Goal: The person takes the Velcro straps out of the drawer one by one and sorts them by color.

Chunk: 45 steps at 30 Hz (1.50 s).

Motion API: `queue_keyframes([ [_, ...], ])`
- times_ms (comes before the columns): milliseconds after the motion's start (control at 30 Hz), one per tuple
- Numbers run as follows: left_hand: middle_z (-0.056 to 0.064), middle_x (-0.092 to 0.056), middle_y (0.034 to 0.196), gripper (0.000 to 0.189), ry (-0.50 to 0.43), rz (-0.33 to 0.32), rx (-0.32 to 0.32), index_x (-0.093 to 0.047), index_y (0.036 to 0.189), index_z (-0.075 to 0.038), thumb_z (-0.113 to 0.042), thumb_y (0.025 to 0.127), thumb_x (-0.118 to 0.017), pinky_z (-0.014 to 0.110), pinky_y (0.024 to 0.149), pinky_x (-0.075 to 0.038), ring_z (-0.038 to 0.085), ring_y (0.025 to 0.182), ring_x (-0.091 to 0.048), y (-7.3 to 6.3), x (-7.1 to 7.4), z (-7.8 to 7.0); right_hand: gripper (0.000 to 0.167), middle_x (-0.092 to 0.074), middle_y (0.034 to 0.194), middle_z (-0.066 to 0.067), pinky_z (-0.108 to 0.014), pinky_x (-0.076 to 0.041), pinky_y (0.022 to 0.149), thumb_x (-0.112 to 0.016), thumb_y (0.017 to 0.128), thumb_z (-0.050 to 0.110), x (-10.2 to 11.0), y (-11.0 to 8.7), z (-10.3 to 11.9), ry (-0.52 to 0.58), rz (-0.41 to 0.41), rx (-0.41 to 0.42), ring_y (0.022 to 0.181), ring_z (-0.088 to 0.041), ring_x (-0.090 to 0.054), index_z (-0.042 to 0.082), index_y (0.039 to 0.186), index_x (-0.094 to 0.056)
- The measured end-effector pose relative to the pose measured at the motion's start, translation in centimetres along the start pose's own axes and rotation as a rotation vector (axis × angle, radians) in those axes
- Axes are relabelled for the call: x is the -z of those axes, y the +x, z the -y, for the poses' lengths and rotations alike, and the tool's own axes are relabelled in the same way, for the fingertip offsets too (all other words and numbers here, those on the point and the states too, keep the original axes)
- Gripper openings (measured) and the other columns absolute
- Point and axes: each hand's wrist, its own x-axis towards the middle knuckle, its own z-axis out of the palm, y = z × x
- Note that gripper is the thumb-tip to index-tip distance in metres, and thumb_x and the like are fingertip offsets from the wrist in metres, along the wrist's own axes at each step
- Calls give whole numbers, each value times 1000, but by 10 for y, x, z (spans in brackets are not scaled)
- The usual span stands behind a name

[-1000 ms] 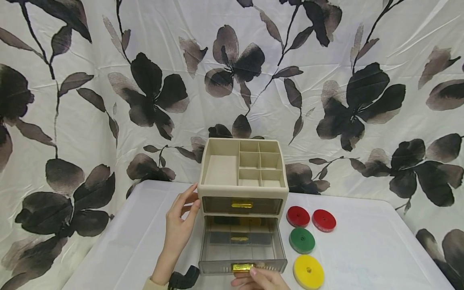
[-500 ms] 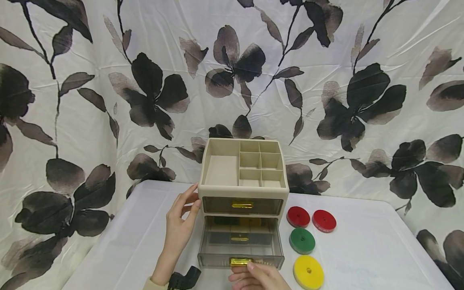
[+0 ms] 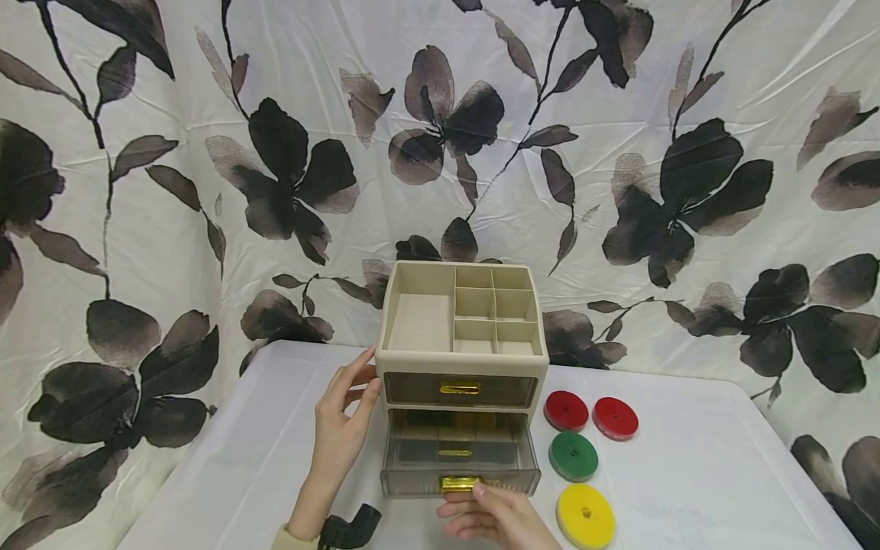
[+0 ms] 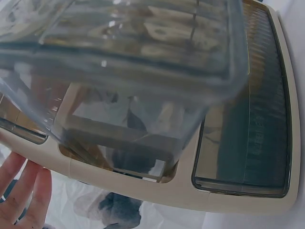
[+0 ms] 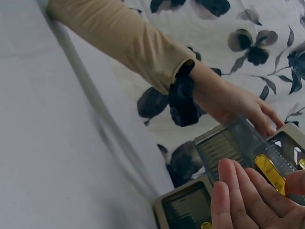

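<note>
A cream desktop organizer [image 3: 419, 365] stands on the table, its middle smoky transparent drawer [image 3: 406, 483] pulled partly out. My right hand [image 3: 498, 516] is at the front of that drawer. It pinches the gold handle [image 3: 459, 483] between thumb and forefinger, and the other fingers stretch out below. On the organizer's left side rests my left hand [image 3: 344, 416], its fingers extended against the wall; the left wrist view shows several of its fingers [image 4: 35, 195] beside the cream frame [image 4: 119, 179]. Through the drawer I see a lower drawer front with a gold handle.
Right of the organizer lie two red discs [image 3: 566, 411], a green disc [image 3: 574, 456] and a yellow disc [image 3: 585, 516], like rolls of ribbon. A black device [image 3: 351, 527] is on the left wrist. Floral cloth [image 3: 481, 191] hangs behind the white table [image 3: 701, 458].
The drawer has slid inward, toward the organizer, with my right hand moving along at its handle. My left hand has stayed at the organizer's side.
</note>
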Motion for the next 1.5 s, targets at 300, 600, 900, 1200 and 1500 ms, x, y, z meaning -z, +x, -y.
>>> queue_keyframes([
  [300,7,-66,102,49,-1,0,0,-56,134,-15,1,89,-63,12,78,-50,-2,96,-58,0,1,-1,68,-65,123,-17,-30,-53,94,-42,100,48,1,7,4,-17,-69,-34,100,-17,-67,-12,132,-48],
  [600,8,-66,103,48,-3,1,4,-57,134,-15,1,89,-63,12,78,-49,-2,97,-58,0,0,-1,64,-68,120,-11,-28,-53,95,-41,101,45,3,16,6,12,-58,-12,101,-15,-67,-9,133,-50],
  [900,7,-66,103,48,-7,-1,-3,-57,134,-15,1,89,-63,12,78,-49,2,97,-60,0,0,0,59,-69,118,-8,-27,-53,93,-42,101,43,4,26,6,24,-83,5,101,-13,-67,-6,132,-52],
  [1200,7,-66,103,48,-13,1,15,-57,134,-16,0,90,-63,10,79,-49,-1,97,-58,0,1,0,63,-69,118,-9,-26,-53,92,-42,100,48,6,32,7,20,-114,14,100,-13,-67,-7,130,-54],
  [1500,7,-66,102,48,-13,2,22,-57,134,-16,0,90,-63,11,78,-49,-1,97,-59,0,1,0,65,-69,119,-8,-25,-53,90,-44,98,50,6,40,7,44,-170,35,100,-14,-67,-6,129,-55],
])
